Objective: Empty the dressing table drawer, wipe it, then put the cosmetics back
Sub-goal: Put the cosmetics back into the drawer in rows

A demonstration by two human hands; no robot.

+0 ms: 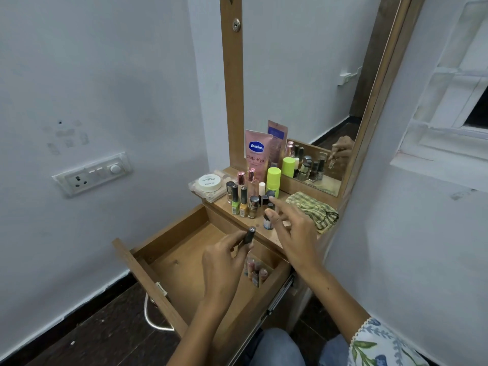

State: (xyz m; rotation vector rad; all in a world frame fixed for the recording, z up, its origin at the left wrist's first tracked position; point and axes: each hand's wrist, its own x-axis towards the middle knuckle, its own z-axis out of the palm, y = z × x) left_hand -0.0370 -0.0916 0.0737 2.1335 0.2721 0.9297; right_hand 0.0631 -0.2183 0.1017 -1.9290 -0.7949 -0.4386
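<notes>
The wooden drawer (171,249) of the dressing table is pulled out, and several small pink bottles (255,272) lie in its right corner. Over the drawer my left hand (224,262) pinches a dark nail polish bottle (249,234). My right hand (293,228) hovers over the tabletop with its fingers spread, fingertips by a small dark bottle (268,221). Several nail polish bottles (243,198), a lime green bottle (273,180), a pink Vaseline tube (256,151) and a white round jar (209,182) stand on the top.
A folded green checked cloth (313,210) lies on the tabletop at the right. The mirror (303,88) rises behind the cosmetics. A switch plate (92,174) is on the left wall. My knees (277,347) are under the drawer's front right corner.
</notes>
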